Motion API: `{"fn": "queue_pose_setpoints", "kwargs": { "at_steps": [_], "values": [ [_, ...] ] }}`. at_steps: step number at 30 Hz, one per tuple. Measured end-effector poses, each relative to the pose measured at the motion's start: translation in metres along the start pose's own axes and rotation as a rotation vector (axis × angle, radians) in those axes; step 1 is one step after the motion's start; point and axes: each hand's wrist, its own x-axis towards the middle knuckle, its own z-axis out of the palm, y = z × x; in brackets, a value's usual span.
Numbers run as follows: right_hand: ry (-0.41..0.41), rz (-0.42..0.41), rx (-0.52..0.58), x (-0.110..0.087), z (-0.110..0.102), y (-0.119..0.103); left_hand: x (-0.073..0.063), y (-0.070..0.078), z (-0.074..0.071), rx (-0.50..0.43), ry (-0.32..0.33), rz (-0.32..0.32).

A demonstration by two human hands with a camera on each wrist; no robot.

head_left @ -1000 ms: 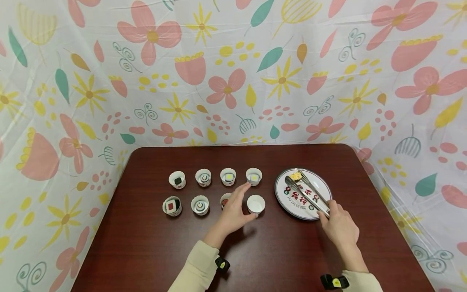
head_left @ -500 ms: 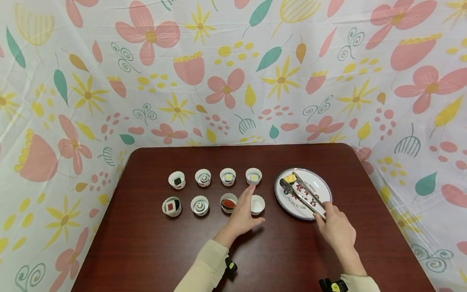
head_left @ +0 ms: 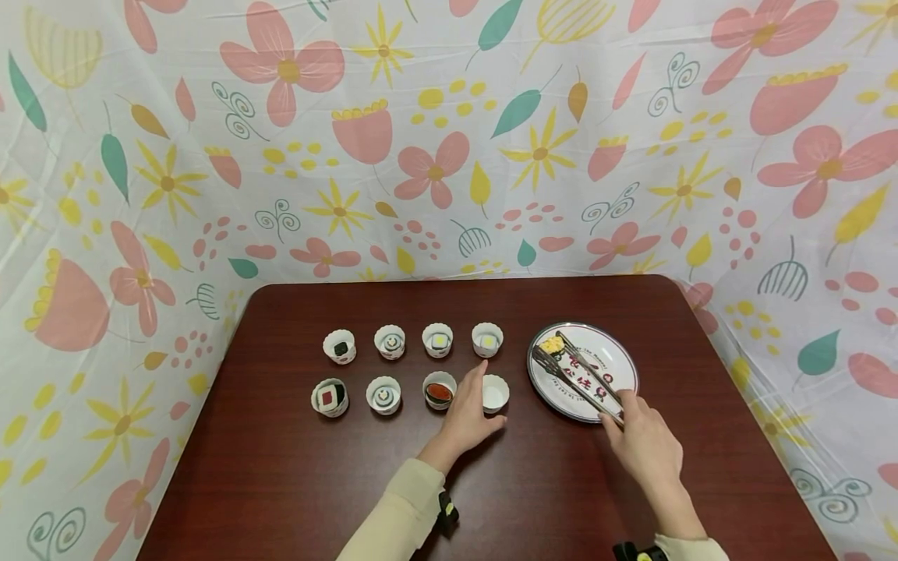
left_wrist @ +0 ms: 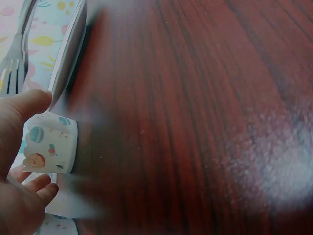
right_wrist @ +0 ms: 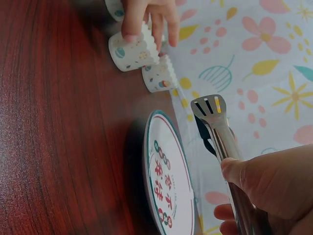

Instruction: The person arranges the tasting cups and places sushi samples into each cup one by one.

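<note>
My right hand [head_left: 647, 442] grips metal tongs [right_wrist: 229, 159] with slotted tips. Between the tips is a sushi piece [head_left: 552, 344] with a yellow topping and dark wrap, over the left part of a round white plate [head_left: 617, 362]. In the right wrist view the tips largely hide the sushi. My left hand [head_left: 464, 417] has its thumb and fingers curved round an empty white paper baking cup [head_left: 496, 395], partly covering it in the head view. From the left wrist, that cup [left_wrist: 51, 144] shows a printed side, with the thumb on one side and fingers on the other.
More scalloped cups stand in two rows left of the plate, each with a sushi piece inside. One with a red-orange topping [head_left: 440, 392] is close beside my left hand; another cup [head_left: 487, 340] stands just behind. A patterned curtain [head_left: 435, 226] borders the dark wooden table [head_left: 337, 491].
My left hand has moved right, round the empty cup, uncovering the cup with the red-orange topping. The tongs have carried the yellow-topped sushi slightly left over the plate.
</note>
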Motion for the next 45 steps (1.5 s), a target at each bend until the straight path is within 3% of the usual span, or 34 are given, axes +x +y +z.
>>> {"fn": "queue_pose_setpoints", "kwargs": {
  "at_steps": [12,22,32,45],
  "values": [
    [0.049,-0.076,0.007,-0.008,-0.004,-0.015,0.002,-0.003,0.008,0.002,0.083,-0.063],
    [0.013,-0.09,-0.005,-0.014,-0.006,-0.025,0.002,-0.005,0.012,-0.004,0.102,-0.054],
    [0.017,-0.158,-0.022,-0.02,-0.003,-0.036,0.003,-0.008,0.017,-0.019,0.117,-0.05],
    [-0.021,-0.182,-0.032,-0.026,0.001,-0.046,0.006,-0.007,0.016,-0.059,0.091,-0.121]
  ]
}}
